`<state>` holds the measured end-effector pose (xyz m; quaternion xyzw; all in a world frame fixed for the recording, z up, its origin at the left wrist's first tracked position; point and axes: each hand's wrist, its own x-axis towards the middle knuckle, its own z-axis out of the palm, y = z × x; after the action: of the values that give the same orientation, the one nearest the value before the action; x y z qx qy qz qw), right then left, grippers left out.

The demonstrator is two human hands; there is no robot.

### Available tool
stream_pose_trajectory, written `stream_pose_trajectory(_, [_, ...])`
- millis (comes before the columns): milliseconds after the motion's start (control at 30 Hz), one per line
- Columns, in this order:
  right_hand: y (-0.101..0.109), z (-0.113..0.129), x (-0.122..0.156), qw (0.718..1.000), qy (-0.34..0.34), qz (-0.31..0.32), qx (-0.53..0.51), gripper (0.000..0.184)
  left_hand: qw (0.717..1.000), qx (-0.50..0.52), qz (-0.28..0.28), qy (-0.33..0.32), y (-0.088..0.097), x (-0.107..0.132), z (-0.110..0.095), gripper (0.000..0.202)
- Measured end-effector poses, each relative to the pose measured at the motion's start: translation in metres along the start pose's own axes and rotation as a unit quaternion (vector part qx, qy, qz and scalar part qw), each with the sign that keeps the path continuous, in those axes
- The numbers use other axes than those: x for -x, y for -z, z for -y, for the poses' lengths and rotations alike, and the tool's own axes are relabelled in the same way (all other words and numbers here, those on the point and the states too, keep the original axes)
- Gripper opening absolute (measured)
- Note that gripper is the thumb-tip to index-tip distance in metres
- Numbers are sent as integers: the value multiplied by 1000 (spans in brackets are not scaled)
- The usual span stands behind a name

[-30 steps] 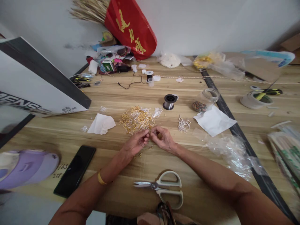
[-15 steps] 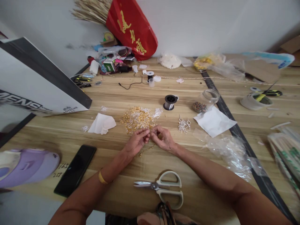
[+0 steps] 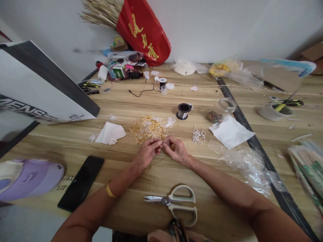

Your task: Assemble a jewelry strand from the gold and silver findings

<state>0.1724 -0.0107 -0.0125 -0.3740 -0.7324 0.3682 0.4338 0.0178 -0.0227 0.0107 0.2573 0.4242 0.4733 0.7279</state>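
Beside left hand [image 3: 147, 153], gold strand [image 3: 157, 163]

I see the tabletop [image 3: 131, 107] as smooth, grained wood, and the heap of gold and silver trinkets [image 3: 148, 127] as shiny, metallic-looking pieces. From my end, the scissors [image 3: 166, 201] show polished metal blades and plastic-looking handles; the phone [image 3: 81, 183] is glossy, the jar [image 3: 226, 105] clear glass.
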Motion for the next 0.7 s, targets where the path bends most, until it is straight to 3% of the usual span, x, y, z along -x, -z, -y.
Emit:
stream_pose_trajectory(233, [0,-3,1,1000,6,-4,-2,16,1000,-24,14,-13,2,0,1,24])
stream_pose_trajectory(700, [-1,-5,-1,1000,9,4,0,16,954,-246,4,-169,6,4,-9,14])
